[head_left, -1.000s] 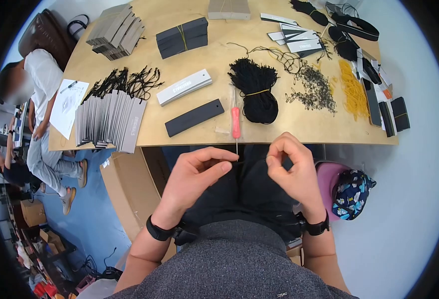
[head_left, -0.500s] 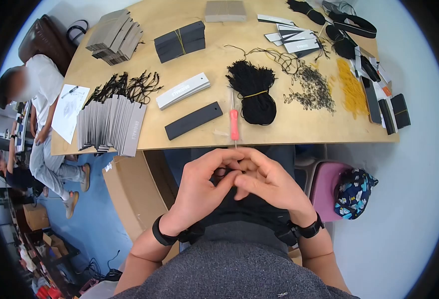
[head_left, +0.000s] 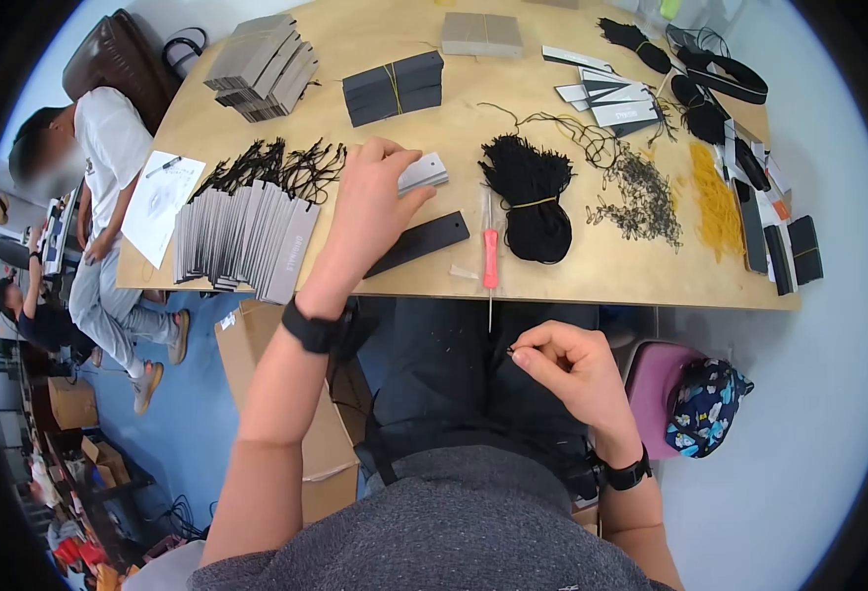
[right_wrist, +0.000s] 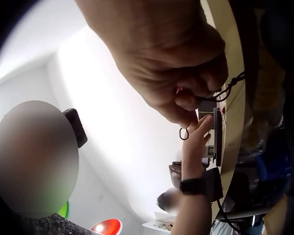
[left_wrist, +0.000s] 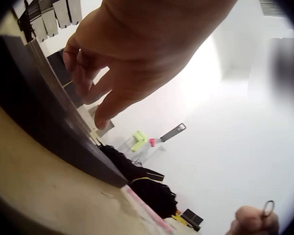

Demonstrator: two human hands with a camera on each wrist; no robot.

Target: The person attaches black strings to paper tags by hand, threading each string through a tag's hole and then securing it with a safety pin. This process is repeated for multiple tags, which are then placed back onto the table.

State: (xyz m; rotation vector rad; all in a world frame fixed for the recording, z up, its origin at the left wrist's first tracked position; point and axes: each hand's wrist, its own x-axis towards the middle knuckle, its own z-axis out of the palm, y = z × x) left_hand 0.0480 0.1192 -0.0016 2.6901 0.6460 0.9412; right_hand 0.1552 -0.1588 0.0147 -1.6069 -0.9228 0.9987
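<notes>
My left hand (head_left: 375, 202) reaches over the table, thumb and fingers spread apart around the near end of a small stack of pale printed tags (head_left: 426, 173). Part of that stack is hidden behind the hand. Just below it lies a stack of dark tags (head_left: 424, 241), partly covered by the wrist. Over my lap, my right hand (head_left: 572, 372) pinches a black cord (right_wrist: 230, 88). A small loop (right_wrist: 184, 134) pokes out past the fingertips, and a knotted length trails from the other side of the hand.
A red-handled tool (head_left: 491, 258) with a thin shaft crosses the table's front edge. Beside it lies a bundle of black cords (head_left: 533, 212), then small dark pins (head_left: 641, 202) and yellow bands (head_left: 715, 207). Corded grey tags (head_left: 242, 236) fan out at left. A person (head_left: 109, 148) sits beyond.
Both hands came together over the lap, then parted. My left hand has moved forward and left to the pale tags; the right stays over the lap with the cord.
</notes>
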